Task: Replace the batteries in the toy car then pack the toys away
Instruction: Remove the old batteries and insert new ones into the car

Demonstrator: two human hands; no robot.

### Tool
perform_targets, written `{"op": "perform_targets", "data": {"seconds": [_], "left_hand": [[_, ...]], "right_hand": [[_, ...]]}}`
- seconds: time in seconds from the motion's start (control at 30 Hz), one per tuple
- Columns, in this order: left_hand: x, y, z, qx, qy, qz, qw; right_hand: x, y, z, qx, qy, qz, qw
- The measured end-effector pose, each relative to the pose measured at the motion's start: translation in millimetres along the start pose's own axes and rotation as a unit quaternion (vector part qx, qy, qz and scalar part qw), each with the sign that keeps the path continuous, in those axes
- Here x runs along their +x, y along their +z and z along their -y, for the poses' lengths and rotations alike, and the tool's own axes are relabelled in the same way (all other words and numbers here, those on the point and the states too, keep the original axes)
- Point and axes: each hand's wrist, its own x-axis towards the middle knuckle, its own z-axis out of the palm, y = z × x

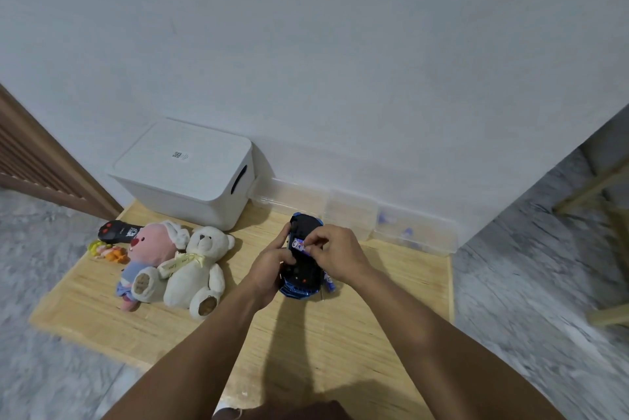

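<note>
Wooden board [357, 334] bears storage box [183, 171], plush toys [170, 266], clear containers [415, 232].

Little here can actually be read. The lid of the white storage box [183, 161] carries a small sticker [179, 155] with a QR-type code and a few lines of print beside it, all too small to make out. The pale ribbon tag [177, 263] tied at the white teddy bear's [200, 270] neck bears handwritten script, but the words stay blurred. The battery [299, 244] that you pinch with your right hand [335, 254] over the toy car's [301, 270] underside shows a blue-and-white label with red marks, illegible too. The black remote control [117, 231] has a pale emblem that cannot be read.
</note>
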Motion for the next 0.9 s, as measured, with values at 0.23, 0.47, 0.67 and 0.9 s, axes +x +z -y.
{"op": "perform_targets", "data": {"seconds": [0.23, 0.47, 0.67, 0.9], "left_hand": [[1.3, 5.0, 1.4, -0.026, 0.017, -0.038, 0.999], [-2.5, 10.6, -1.8, -0.026, 0.043, -0.040, 0.998], [-5.3, 17.2, -2.0, 0.014, 0.079, -0.093, 0.992], [-6.9, 20.9, -1.0, 0.041, 0.096, -0.087, 0.991]], "right_hand": [[-3.8, 8.2, -3.9, 0.079, 0.044, -0.090, 0.992], [-3.1, 12.1, -14.3, 0.224, 0.191, -0.093, 0.951], [-5.7, 12.4, -16.7, 0.285, 0.224, -0.087, 0.928], [-5.3, 11.2, -20.9, 0.341, 0.241, -0.079, 0.905]]}}
